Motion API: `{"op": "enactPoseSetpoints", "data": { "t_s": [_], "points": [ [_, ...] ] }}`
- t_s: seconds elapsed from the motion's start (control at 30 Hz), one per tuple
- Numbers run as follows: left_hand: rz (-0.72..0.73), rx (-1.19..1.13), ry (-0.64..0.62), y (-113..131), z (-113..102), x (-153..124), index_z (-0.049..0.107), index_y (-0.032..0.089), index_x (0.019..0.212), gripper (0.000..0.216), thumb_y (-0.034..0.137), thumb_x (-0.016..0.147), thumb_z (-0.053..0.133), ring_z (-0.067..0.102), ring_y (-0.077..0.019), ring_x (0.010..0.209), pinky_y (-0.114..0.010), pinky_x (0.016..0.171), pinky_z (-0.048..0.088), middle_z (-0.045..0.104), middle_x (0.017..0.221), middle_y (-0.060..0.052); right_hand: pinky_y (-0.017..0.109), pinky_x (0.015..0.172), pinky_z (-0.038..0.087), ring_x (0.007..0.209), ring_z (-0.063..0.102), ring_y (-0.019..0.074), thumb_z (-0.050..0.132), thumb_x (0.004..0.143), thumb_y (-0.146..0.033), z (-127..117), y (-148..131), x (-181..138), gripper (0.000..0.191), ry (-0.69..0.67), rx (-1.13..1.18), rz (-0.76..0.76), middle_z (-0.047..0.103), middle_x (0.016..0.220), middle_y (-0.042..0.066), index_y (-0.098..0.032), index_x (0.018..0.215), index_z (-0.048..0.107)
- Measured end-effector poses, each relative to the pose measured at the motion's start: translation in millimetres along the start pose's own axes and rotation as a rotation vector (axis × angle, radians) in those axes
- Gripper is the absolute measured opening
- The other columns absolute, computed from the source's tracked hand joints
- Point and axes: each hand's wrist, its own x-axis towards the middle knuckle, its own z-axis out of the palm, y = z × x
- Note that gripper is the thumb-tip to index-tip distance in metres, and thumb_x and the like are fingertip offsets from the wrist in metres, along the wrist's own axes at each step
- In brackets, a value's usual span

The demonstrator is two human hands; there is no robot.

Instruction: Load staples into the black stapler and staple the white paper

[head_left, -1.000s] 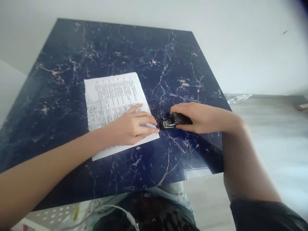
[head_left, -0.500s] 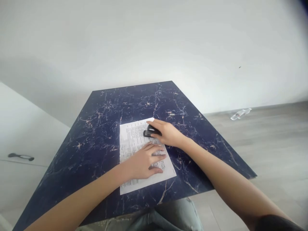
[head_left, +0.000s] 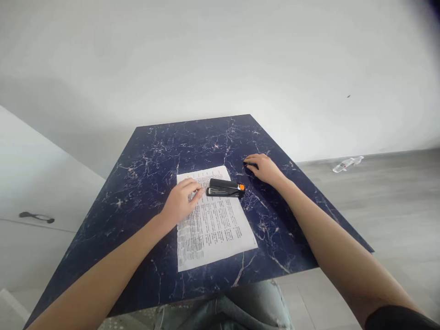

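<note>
A black stapler (head_left: 225, 188) with an orange patch at its right end lies across the upper right part of a printed paper sheet (head_left: 220, 224). My left hand (head_left: 182, 198) hovers over the sheet's left edge, loosely curled, thumb apart from the fingers. Its fingertips point at the stapler's left end, very close to it; whether they touch cannot be made out. To the right, beyond the sheet, my right hand (head_left: 264, 168) rests at the tabletop with thumb and fingers drawn together. Whatever lies between those fingertips is hidden.
The dark blue marbled table (head_left: 165, 151) stands against a white wall (head_left: 206, 59). A clear plastic item (head_left: 347, 163) lies on the grey floor (head_left: 371, 197) at right. At left is a white cabinet front with a dark handle (head_left: 36, 217).
My right hand has let go of the stapler and moved right, over where a small pale strip lay. My left hand has shifted up and left off the sheet's middle.
</note>
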Motion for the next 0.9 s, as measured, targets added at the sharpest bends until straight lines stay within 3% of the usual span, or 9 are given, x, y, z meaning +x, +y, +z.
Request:
{"op": "enactPoseSetpoints", "data": {
  "t_s": [0.07,0.17,0.33,0.43,0.67,0.77,0.9],
  "points": [
    [-0.052,0.072,0.035,-14.4,-1.3,0.9,0.07,0.018,0.097,0.018,0.026,0.107,0.056,0.068,-0.0225,0.094,-0.042,0.087,0.058,0.072,0.096,-0.007,0.046,0.11,0.05,0.114,0.07,0.031,0.062,0.095,-0.01,5.5,4.9,1.6,0.027,-0.005,-0.011,0.03,0.079,0.122,0.013,-0.017,0.108,0.084],
    [-0.092,0.117,-0.017,-23.3,1.7,0.8,0.07,0.019,0.107,0.011,0.026,0.104,0.061,0.067,-0.0277,0.108,-0.049,0.097,0.057,0.072,0.109,-0.009,0.043,0.103,0.053,0.105,0.072,0.0299,0.061,0.092,-0.006,9.7,3.9,2.8,0.028,0.008,-0.01,0.071,0.08,0.112,0.013,-0.016,0.104,0.085],
    [-0.112,0.139,-0.147,-20.3,7.5,-0.7,0.068,0.022,0.125,0.024,0.034,0.104,0.066,0.064,-0.0323,0.123,-0.057,0.108,0.052,0.068,0.128,-0.011,0.041,0.095,0.058,0.09,0.075,0.0257,0.066,0.087,-0.006,6.6,2.9,1.9,0.031,0.069,0.046,0.131,0.08,0.108,0.013,-0.015,0.111,0.084],
    [-0.13,0.191,-0.203,-21.0,9.1,-0.3,0.067,0.023,0.13,0.032,0.04,0.103,0.068,0.061,-0.0359,0.133,-0.062,0.115,0.048,0.065,0.139,-0.012,0.04,0.093,0.061,0.086,0.075,0.0235,0.069,0.088,-0.012,0.3,-11.5,-1.9,0.028,0.103,0.106,0.122,0.081,0.105,0.01,-0.016,0.112,0.083],
    [-0.129,0.15,-0.287,-25.3,5.1,1.7,0.067,0.023,0.138,0.037,0.041,0.106,0.06,0.056,-0.0329,0.146,-0.057,0.126,0.043,0.061,0.155,-0.012,0.041,0.099,0.06,0.109,0.075,0.0229,0.058,0.103,-0.025,-6.8,-93.5,-26.9,0.023,0.213,0.44,-0.279,0.081,0.113,0.005,-0.026,0.107,0.081],
    [-0.159,0.204,-0.356,-29.9,-1.0,1.2,0.067,0.031,0.145,0.044,0.051,0.106,0.059,0.039,-0.0402,0.16,-0.071,0.132,0.026,0.048,0.169,-0.009,0.04,0.095,0.06,0.105,0.074,0.0221,0.057,0.103,-0.024,2.8,-106.4,-31.8,0.023,0.198,0.439,-0.288,0.081,0.112,0.004,-0.027,0.107,0.08],
    [-0.212,0.213,-0.458,-31.2,-2.6,2.5,0.056,0.042,0.158,0.053,0.061,0.109,0.047,0.017,-0.0448,0.168,-0.082,0.129,0.005,0.03,0.18,-0.003,0.041,0.096,0.059,0.1,0.074,0.0231,0.058,0.1,-0.019,12.7,-81.3,-21.2,0.024,0.23,0.323,-0.147,0.081,0.108,0.005,-0.025,0.103,0.081]
  ]
}}
